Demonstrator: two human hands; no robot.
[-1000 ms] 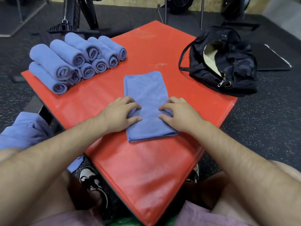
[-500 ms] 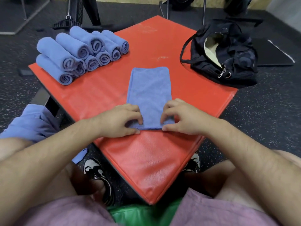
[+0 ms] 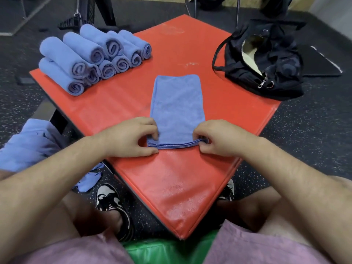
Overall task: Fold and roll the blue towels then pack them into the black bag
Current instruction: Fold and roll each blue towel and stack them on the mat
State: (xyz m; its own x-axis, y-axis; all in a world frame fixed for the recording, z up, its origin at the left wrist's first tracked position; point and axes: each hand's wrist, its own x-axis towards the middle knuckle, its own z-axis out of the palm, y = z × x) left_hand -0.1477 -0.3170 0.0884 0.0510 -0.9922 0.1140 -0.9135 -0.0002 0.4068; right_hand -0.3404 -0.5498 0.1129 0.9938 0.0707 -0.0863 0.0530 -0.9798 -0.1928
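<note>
- Blue towel [image 3: 177, 103], folded into a long strip, lies in the middle of the red desk [image 3: 171, 187], its length running from near to far.
- One second ago both hands lay flat on the strip, smoothing it; they have since slid back to its near end.
- Left hand [image 3: 131, 138] now pinches the near left corner between thumb and curled fingers; right hand [image 3: 222, 138] pinches the near right corner the same way.
- Between them the near edge is raised slightly off the desk, its stacked layers showing, where before it lay flat.
- My reading: folding of this piece is finished and the roll is about to start, turning from the near end towards the far end.
- Rolled towels [image 3: 91, 56] sit stacked at the far left of the desk, unmoved, none packed yet.
- Black bag [image 3: 266, 60] stands unzipped at the far right, well apart from the strip.
- More loose blue cloth [image 3: 30, 141] waits at the near left, off the desk, so several rounds seem left.
</note>
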